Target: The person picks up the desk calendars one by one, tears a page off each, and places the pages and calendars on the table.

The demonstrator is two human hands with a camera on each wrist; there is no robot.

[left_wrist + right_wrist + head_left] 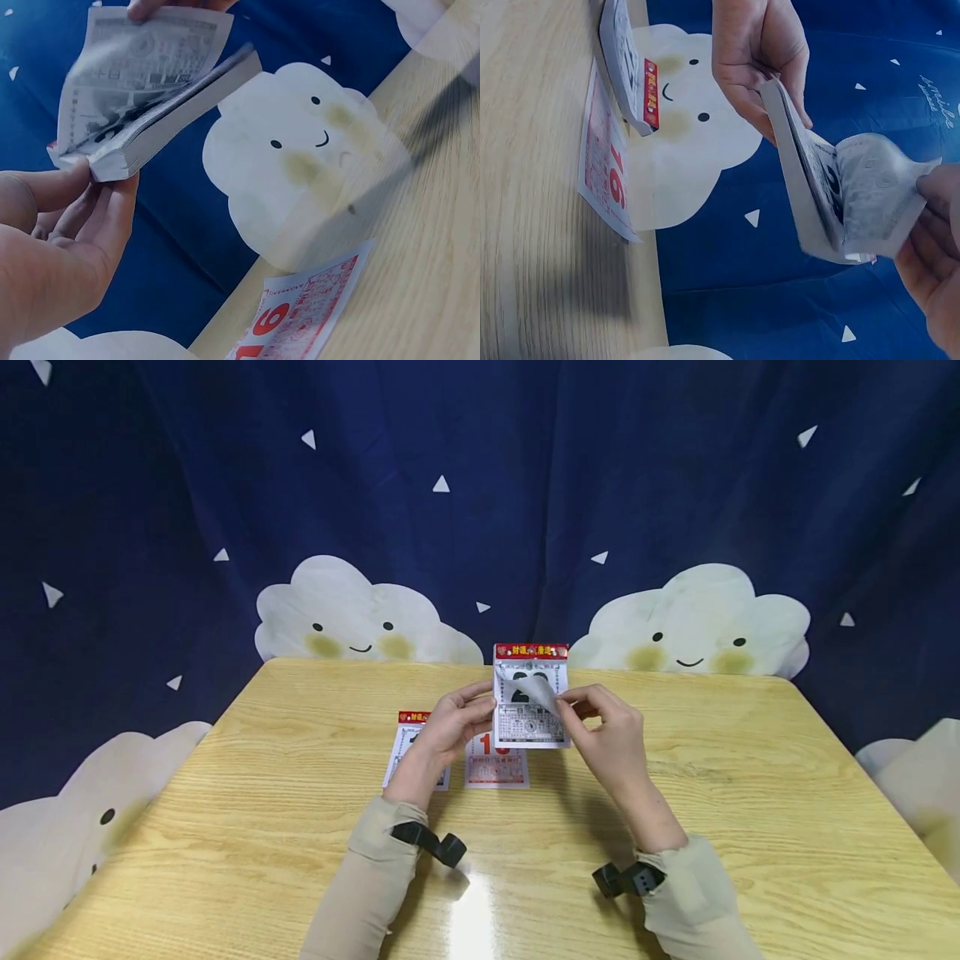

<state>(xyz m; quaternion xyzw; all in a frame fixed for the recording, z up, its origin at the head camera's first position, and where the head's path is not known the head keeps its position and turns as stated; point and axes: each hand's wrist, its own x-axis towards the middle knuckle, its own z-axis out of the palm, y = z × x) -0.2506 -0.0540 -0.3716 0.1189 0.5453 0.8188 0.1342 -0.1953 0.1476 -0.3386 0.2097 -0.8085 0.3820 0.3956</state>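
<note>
My left hand (446, 727) grips a thick tear-off calendar (525, 732) by its left edge, thumb in front and fingers behind. The calendar is held up above the table and has a red header with gold characters. Between thumb and fingertips, my right hand (609, 735) pinches the lower corner of the top page (537, 691). That thin page (877, 191) curls up off the block, its back side showing. Under it a large black number is partly covered. In the left wrist view the page (142, 67) stands well away from the block, still joined at the header end.
On the wooden table (262, 852) lies a loose sheet (497, 771) with a red 16, partly behind the held calendar. Left of it lies a second calendar (405, 737) with a red header, partly hidden by my left hand. A dark blue curtain (480, 510) with clouds hangs behind.
</note>
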